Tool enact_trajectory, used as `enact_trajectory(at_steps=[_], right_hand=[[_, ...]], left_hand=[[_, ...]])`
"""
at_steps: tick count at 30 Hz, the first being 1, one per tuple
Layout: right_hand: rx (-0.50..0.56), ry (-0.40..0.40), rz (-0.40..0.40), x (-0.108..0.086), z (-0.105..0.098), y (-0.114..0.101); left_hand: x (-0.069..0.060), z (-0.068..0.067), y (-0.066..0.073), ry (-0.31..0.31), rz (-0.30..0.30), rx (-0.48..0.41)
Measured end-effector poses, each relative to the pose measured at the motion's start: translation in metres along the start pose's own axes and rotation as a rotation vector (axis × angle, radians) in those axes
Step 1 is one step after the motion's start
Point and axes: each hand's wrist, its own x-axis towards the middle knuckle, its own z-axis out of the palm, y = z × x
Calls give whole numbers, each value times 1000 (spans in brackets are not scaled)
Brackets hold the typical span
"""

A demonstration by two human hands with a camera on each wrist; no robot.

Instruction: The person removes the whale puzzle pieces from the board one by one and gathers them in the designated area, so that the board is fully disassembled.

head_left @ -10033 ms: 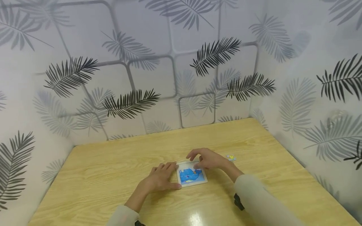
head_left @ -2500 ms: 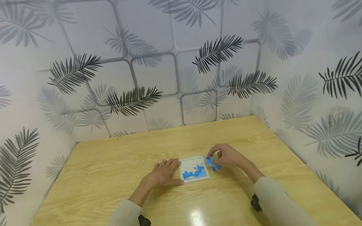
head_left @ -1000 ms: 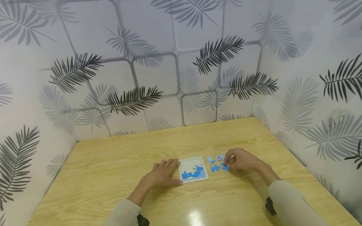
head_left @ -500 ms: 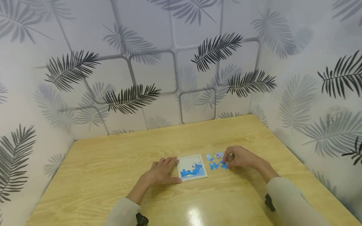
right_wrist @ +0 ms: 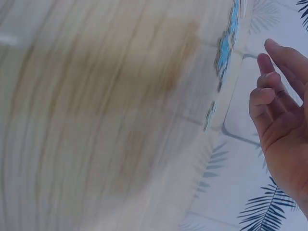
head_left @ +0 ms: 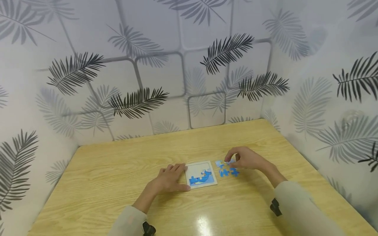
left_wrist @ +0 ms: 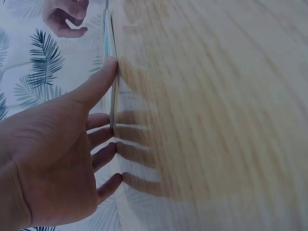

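My left hand [head_left: 169, 179] lies flat at the left side of a white-framed jigsaw puzzle tray [head_left: 214, 173], its thumb and fingers spread and touching the tray's edge. In the left wrist view the left hand [left_wrist: 62, 149] shows thumb and fingers fairly straight. Inside the tray, a blue picture section [head_left: 203, 178] fills the lower part; the upper part is bare white. My right hand [head_left: 246, 158] is raised over several loose jigsaw pieces [head_left: 224, 172] right of the tray. In the right wrist view the right hand [right_wrist: 286, 115] has loosely bent fingers, holding nothing, apart from the pieces [right_wrist: 224, 55].
The wooden table [head_left: 133, 157] meets patterned walls [head_left: 203, 78] at the back and right. Light reflects near its front edge. Dark straps [head_left: 275, 207] sit at both wrists.
Ten seconds ago the tray held most of the picture; several pieces now lie on the table to its right. In the last half second my right hand let go of a piece and moved up-left.
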Motion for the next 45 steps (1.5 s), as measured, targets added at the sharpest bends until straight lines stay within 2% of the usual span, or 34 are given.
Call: enact_trajectory(at_steps=[5, 12, 19, 21, 30, 45], right_hand=[[68, -49, -19, 9, 8, -4], [212, -136, 36, 23, 23, -12], [130, -165, 21, 39, 45, -25], [90, -162, 40, 41, 49, -29], [-58, -155, 27, 49, 57, -42], [-102, -107, -45, 48, 57, -39]], left_hand=[[7, 7, -7, 0, 3, 5], [11, 10, -12, 13, 0, 13], [10, 8, -10, 5, -15, 15], [10, 8, -9, -1, -20, 12], [9, 10, -10, -2, -32, 1], [8, 10, -12, -11, -32, 13]])
